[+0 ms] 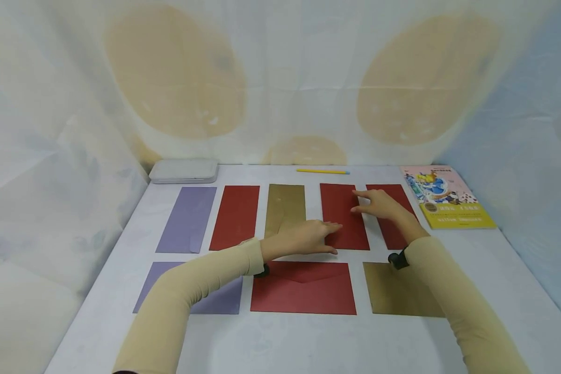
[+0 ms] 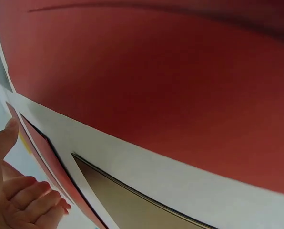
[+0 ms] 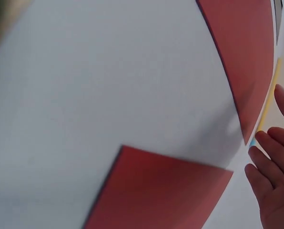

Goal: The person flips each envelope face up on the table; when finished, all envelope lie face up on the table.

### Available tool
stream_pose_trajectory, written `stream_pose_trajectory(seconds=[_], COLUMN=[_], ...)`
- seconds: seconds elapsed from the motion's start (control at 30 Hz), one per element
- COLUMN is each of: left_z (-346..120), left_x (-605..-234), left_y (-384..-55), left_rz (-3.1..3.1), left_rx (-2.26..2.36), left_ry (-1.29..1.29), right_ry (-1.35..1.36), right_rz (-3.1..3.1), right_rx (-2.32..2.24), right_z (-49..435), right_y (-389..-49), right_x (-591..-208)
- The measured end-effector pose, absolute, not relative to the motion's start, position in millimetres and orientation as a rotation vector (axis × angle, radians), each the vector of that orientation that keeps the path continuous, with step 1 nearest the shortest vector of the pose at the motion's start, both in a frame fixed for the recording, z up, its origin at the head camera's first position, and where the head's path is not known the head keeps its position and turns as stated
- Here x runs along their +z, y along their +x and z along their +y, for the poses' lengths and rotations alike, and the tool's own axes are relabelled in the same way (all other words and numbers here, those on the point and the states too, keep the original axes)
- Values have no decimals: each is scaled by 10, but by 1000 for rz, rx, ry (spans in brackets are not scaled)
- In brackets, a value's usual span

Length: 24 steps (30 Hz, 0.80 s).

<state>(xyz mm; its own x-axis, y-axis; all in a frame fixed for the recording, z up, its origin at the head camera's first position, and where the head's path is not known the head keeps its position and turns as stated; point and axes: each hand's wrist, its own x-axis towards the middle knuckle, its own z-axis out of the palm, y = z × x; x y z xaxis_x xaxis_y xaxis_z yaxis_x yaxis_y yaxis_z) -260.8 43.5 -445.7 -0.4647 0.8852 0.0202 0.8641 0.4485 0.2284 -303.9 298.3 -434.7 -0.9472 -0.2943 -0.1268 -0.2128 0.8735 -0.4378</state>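
My left hand (image 1: 304,239) hovers by the lower left edge of a red envelope (image 1: 343,215) in the back row, its thumb and fingers spread. On that envelope's other side is my right hand (image 1: 381,204), fingertips near its upper right edge and wrist over another red envelope (image 1: 390,228). Neither hand visibly grips anything. The left wrist view shows the left hand (image 2: 25,195) with loosely bent fingers; whether it touches paper cannot be told. Relaxed fingers of the right hand (image 3: 275,176) appear in the right wrist view. A gold envelope (image 1: 285,205) lies left of the red one.
Along the front lie a purple envelope (image 1: 217,301), a red envelope (image 1: 304,296) and a gold envelope (image 1: 392,296), partly under my sleeves. Further left are purple (image 1: 187,218) and red envelopes (image 1: 236,215). A grey case (image 1: 184,171), yellow pencil (image 1: 322,171) and book (image 1: 446,197) sit behind.
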Motion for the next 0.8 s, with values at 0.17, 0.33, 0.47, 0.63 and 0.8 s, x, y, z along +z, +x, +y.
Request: stream_pose_trajectory(seconds=[0.17, 0.33, 0.47, 0.63, 0.8], left_z=[578, 641, 642, 636, 625], left_x=[-4485, -4522, -4549, -4577, -4563], left_y=[-2626, -2609, -2587, -2586, -2585], left_rz=[2634, 2708, 2748, 2791, 2807], left_rx=[167, 51, 45, 42, -21], left_ry=[1483, 1377, 1331, 1337, 1365], right_ry=[-404, -377, -345, -314, -282], right_rz=[2871, 2849, 2826, 2820, 2816], right_rx=[-651, -663, -628, -576, -565], right_z=[3032, 3035, 3026, 3000, 2983], right_y=[-3136, -3215, -3300, -3374, -3428], right_x=[-4320, -4302, -4321, -4353, -4373])
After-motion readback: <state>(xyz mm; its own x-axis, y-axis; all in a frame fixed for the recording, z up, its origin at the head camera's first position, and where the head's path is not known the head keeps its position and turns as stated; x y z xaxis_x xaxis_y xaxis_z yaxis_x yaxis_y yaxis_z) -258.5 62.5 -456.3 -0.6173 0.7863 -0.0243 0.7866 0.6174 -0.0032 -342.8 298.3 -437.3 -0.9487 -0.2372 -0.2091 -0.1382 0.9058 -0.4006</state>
